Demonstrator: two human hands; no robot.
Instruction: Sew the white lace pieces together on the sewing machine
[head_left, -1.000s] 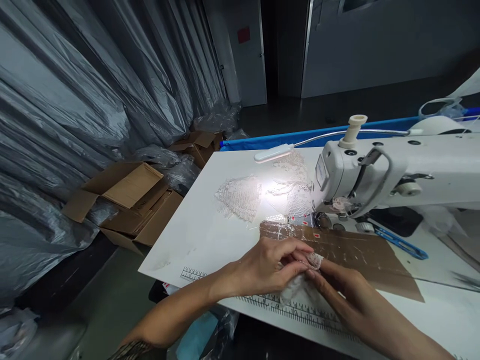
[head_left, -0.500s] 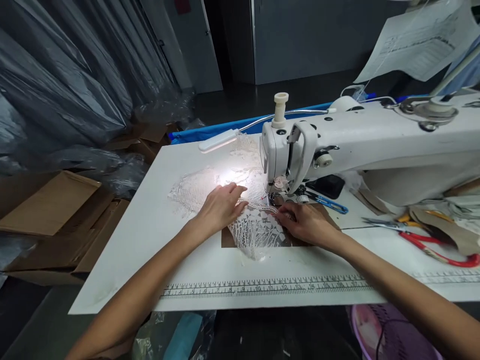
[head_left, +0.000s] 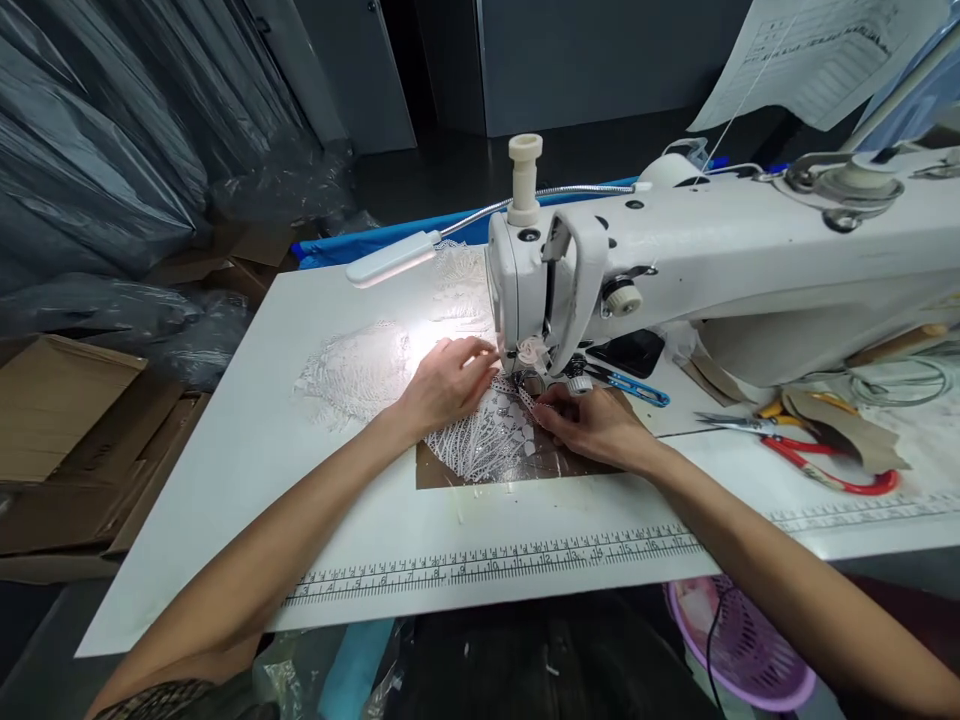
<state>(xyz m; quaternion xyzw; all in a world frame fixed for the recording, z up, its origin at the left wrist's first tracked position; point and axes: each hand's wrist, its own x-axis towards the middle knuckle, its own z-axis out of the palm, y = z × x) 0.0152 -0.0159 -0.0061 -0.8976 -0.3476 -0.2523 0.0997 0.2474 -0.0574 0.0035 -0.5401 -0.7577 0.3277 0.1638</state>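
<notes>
The white openwork lace panel (head_left: 480, 445), half a second ago lower on the table, now lies fed up to the white sewing machine's (head_left: 675, 270) presser foot, left hand (head_left: 442, 385) flat on it, right hand (head_left: 592, 425) pinching its edge.
</notes>
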